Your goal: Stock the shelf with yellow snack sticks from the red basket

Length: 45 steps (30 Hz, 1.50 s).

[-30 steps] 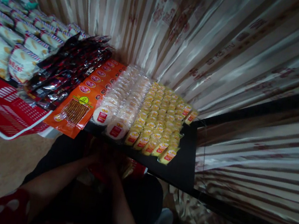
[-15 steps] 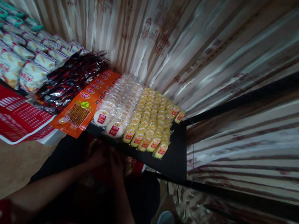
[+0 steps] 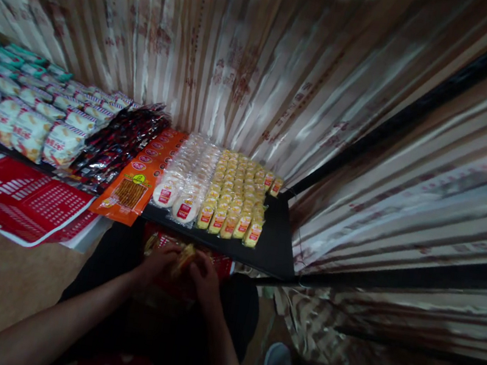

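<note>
Low in front of me, below the shelf edge, my left hand and my right hand are closed around small yellow-wrapped snacks. The dim light hides how many pieces they hold. Beneath them a red basket with more yellow wrappers sits between my knees. Just above, on the black shelf, rows of small yellow packaged snacks stand at the right end. To their left lie white round packaged crackers in clear wrap.
Further left are an orange snack packet, dark shiny packets, white bags and teal bags. A red printed panel hangs below the shelf. A patterned curtain and a black bar stand behind. A shoe is at lower right.
My hands have risen out of the basket and moved apart slightly, with yellow snacks now showing between them. The view has shifted a little.
</note>
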Each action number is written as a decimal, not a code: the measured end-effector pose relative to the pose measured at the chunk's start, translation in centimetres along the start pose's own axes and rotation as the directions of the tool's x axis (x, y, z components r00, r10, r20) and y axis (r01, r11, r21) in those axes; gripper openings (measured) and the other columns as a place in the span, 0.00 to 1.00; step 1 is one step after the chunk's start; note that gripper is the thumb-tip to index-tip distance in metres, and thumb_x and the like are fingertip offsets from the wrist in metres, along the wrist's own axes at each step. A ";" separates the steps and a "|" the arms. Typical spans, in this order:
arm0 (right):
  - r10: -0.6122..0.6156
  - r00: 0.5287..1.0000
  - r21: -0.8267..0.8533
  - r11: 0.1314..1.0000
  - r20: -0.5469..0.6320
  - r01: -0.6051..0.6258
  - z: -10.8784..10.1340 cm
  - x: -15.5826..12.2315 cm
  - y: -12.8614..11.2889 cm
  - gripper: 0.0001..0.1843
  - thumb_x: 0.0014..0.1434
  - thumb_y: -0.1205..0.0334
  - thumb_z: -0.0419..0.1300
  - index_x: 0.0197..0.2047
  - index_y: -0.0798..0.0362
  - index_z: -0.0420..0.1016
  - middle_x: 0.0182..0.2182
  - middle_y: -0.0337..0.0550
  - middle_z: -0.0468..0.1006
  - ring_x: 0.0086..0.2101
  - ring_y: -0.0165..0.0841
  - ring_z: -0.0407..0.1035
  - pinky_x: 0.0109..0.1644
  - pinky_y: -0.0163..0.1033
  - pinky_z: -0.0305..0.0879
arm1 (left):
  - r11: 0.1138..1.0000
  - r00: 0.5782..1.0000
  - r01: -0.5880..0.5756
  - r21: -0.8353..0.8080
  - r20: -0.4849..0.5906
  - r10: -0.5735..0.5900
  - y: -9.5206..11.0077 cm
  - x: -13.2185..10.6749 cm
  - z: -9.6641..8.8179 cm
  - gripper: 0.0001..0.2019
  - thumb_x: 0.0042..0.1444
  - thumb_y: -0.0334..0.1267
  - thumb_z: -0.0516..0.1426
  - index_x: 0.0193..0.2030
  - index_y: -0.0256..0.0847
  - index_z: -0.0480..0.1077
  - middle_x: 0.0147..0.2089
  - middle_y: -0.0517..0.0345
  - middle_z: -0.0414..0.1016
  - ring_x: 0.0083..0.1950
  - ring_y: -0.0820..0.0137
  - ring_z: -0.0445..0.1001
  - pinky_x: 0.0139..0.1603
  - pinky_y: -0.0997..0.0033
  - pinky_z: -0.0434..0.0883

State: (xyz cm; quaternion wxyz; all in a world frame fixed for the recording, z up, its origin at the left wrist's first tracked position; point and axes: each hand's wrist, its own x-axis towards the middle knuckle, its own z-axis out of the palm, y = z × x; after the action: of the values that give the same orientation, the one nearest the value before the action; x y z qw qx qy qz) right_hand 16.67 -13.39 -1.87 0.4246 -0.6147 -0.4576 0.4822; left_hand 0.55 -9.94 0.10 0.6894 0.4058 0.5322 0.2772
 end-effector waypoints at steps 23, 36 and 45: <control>-0.039 0.989 0.369 0.925 -0.139 0.088 -5.7 -0.4 -8.3 0.31 0.44 0.54 0.64 0.51 0.52 0.65 0.36 0.45 0.78 0.38 0.37 0.73 0.44 0.43 0.68 | 0.970 0.965 -0.236 0.053 0.132 0.227 7.3 -0.9 5.8 0.16 0.40 0.45 0.59 0.34 0.35 0.72 0.30 0.57 0.72 0.31 0.71 0.68 0.31 0.74 0.63; -0.046 0.918 0.345 0.918 -0.395 0.194 -11.6 1.1 -6.7 0.26 0.44 0.52 0.65 0.47 0.52 0.72 0.42 0.48 0.77 0.42 0.39 0.72 0.48 0.46 0.68 | 0.894 0.882 -0.444 0.061 0.205 0.424 10.8 3.9 14.6 0.08 0.43 0.35 0.58 0.33 0.38 0.69 0.29 0.59 0.70 0.29 0.76 0.66 0.31 0.76 0.64; -0.062 0.831 0.221 0.951 -0.553 0.217 -17.8 8.4 -7.6 0.28 0.43 0.49 0.64 0.47 0.53 0.73 0.42 0.46 0.77 0.44 0.38 0.71 0.50 0.44 0.66 | 0.714 0.817 -0.575 0.399 0.244 0.522 16.0 11.3 20.5 0.21 0.46 0.32 0.54 0.50 0.38 0.65 0.37 0.53 0.73 0.35 0.69 0.71 0.39 0.69 0.68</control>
State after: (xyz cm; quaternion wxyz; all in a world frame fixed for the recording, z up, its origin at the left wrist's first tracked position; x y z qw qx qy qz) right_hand 33.96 -5.02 6.82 0.6513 -0.6250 -0.2924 0.3158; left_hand 24.21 2.14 10.18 0.4898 0.7101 0.3972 0.3130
